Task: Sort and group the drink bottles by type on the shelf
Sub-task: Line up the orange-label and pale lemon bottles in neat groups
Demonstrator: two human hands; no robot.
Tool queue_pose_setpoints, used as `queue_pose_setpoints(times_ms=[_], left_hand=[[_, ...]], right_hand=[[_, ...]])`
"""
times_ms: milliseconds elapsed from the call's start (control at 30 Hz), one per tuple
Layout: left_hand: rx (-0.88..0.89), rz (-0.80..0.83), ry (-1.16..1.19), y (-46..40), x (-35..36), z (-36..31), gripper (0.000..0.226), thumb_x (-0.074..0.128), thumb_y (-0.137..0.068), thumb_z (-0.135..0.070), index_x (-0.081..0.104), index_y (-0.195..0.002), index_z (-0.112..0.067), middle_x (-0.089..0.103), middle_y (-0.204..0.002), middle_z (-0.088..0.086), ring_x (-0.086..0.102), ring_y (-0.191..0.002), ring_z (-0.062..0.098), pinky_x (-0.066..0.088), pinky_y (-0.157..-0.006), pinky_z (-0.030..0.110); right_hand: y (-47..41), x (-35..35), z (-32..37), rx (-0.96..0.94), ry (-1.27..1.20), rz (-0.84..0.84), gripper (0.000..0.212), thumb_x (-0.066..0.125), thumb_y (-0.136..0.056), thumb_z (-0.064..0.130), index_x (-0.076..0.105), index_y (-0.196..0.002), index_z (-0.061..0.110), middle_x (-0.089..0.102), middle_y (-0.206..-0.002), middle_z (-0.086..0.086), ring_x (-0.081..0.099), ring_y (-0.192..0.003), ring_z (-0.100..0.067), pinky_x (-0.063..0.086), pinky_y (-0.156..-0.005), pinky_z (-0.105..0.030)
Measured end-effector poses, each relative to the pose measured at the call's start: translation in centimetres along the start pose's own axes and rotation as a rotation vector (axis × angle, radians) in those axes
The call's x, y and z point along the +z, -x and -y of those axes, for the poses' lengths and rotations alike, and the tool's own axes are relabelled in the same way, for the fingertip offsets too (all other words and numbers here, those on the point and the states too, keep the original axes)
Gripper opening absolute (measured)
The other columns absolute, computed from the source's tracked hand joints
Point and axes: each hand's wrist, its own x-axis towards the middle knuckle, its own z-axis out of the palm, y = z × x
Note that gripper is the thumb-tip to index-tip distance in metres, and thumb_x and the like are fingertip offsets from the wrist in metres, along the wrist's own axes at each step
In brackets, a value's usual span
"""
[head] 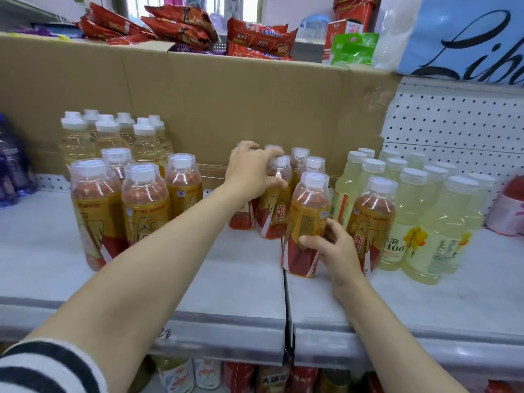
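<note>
Orange energy-drink bottles with gold and red labels stand in two clusters on the white shelf (141, 279): one at the left (146, 199), one in the middle. My left hand (252, 168) grips the neck of a middle-cluster bottle (276, 205). My right hand (333, 251) wraps the lower body of the front orange bottle (307, 219). Another orange bottle (371, 219) stands just right of it. Pale yellow lemon-drink bottles (433, 222) fill the right side. Clear yellow bottles with white caps (107, 137) stand at the back left.
A tall cardboard sheet (212, 109) backs the shelf, with red snack packets (255, 38) piled above it. Purple-blue water bottles (12, 165) sit at the far left, a red and pink item (507, 205) at the far right. More drinks show on the lower shelf (255, 378).
</note>
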Motion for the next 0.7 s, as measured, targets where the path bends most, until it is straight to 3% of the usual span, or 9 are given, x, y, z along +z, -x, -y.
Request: queue_pose_setpoints(times_ms=[100,167,233,333,500,600,700], left_hand=[[-0.042,0.137,0.051,-0.8,-1.5,0.6,0.074,0.083,-0.076,-0.050,0.048,-0.142,-0.050,0.039,-0.153,0.016,0.024,-0.147,0.033,0.027,-0.116,0.046],[-0.012,0.179,0.062,-0.6,-2.4,0.4,0.071,0.083,-0.080,-0.039,0.049,-0.142,-0.041,0.035,-0.157,0.015,0.018,-0.151,0.032,0.022,-0.119,0.048],[0.040,0.180,0.075,-0.8,-2.8,0.1,0.067,0.084,-0.080,-0.033,0.052,-0.138,-0.030,0.042,-0.154,0.009,0.021,-0.151,0.030,0.016,-0.121,0.049],[0.139,0.163,0.058,-1.3,-2.4,0.6,0.064,0.087,-0.074,-0.038,0.055,-0.128,-0.029,0.054,-0.143,-0.001,0.035,-0.144,0.025,0.008,-0.125,0.052],[0.201,0.174,0.040,-1.4,-2.8,1.4,0.057,0.079,-0.085,-0.031,0.053,-0.135,-0.029,0.047,-0.153,-0.003,0.023,-0.153,0.022,-0.001,-0.125,0.053],[0.181,0.196,-0.037,-1.4,-2.5,1.8,0.072,0.080,-0.083,-0.040,0.046,-0.145,-0.031,0.042,-0.158,0.002,0.015,-0.155,0.023,-0.001,-0.126,0.052],[0.203,0.170,-0.119,-0.9,-1.3,1.4,0.098,0.084,-0.070,-0.055,0.038,-0.151,-0.024,0.041,-0.158,-0.002,0.014,-0.155,0.024,-0.002,-0.126,0.051]], right_hand=[[0.0,0.1,0.1,0.001,-0.035,0.009,0.055,0.071,-0.058,0.014,0.065,-0.112,0.007,0.073,-0.098,-0.007,0.069,-0.086,-0.019,0.054,-0.075,-0.030],[0.1,0.1,0.2,0.000,-0.046,0.013,0.052,0.067,-0.057,0.015,0.065,-0.108,0.008,0.070,-0.096,-0.009,0.065,-0.084,-0.018,0.053,-0.072,-0.028],[0.2,0.2,0.3,0.009,-0.054,0.016,0.050,0.066,-0.056,0.016,0.065,-0.106,0.009,0.068,-0.096,-0.009,0.064,-0.084,-0.019,0.052,-0.070,-0.028],[0.3,0.2,0.4,0.019,-0.053,0.010,0.052,0.066,-0.057,0.017,0.065,-0.108,0.008,0.070,-0.098,-0.010,0.065,-0.087,-0.021,0.053,-0.070,-0.031],[0.2,0.3,0.5,0.033,-0.044,0.000,0.053,0.067,-0.057,0.017,0.065,-0.109,0.008,0.071,-0.099,-0.011,0.066,-0.089,-0.024,0.054,-0.074,-0.036],[0.3,0.3,0.5,0.038,-0.047,0.001,0.055,0.067,-0.057,0.017,0.065,-0.110,0.007,0.072,-0.099,-0.011,0.067,-0.091,-0.026,0.055,-0.076,-0.039],[0.3,0.3,0.5,0.031,-0.044,0.008,0.056,0.066,-0.056,0.016,0.065,-0.111,0.006,0.072,-0.097,-0.011,0.067,-0.088,-0.022,0.054,-0.072,-0.032]])
